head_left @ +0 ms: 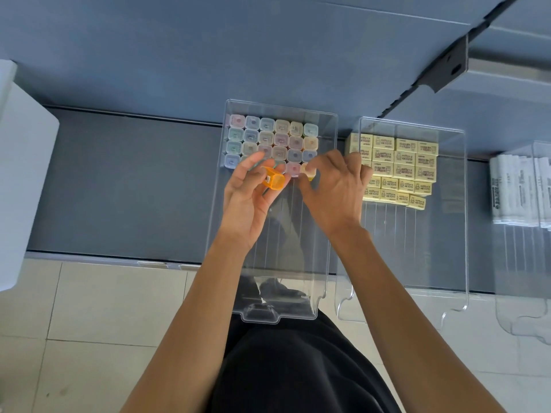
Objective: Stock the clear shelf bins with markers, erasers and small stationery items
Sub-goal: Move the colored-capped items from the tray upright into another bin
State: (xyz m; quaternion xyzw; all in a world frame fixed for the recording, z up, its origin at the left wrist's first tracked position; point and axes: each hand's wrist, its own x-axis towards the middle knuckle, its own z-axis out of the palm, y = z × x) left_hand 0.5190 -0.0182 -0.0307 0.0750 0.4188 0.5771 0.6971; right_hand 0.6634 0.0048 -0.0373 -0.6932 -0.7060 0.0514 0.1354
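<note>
**Filling the near row of the marker bin**

I am partway through stocking the middle clear bin [286, 239], which sits on the grey shelf [134, 189]. The pastel markers [272, 138] stand cap-up in tidy rows packed against its far end, and the near half of the bin is bare.

My right hand [334, 192] pinches a yellow marker [308, 172] between thumb and fingertips, setting it at the right end of the nearest row, just beside a pink one. My left hand [250, 201] curls loosely round an orange marker [272, 180], tilted on its side above the same row.

As I judge it, the step in hand is seating the yellow one. Next I should let it go upright and snug against its neighbours, then turn the orange marker cap-up and find it a gap in that row. My hands hide which slots are free.

The yellow erasers [402, 165] lie stacked in the bin to the right [460, 234].
</note>
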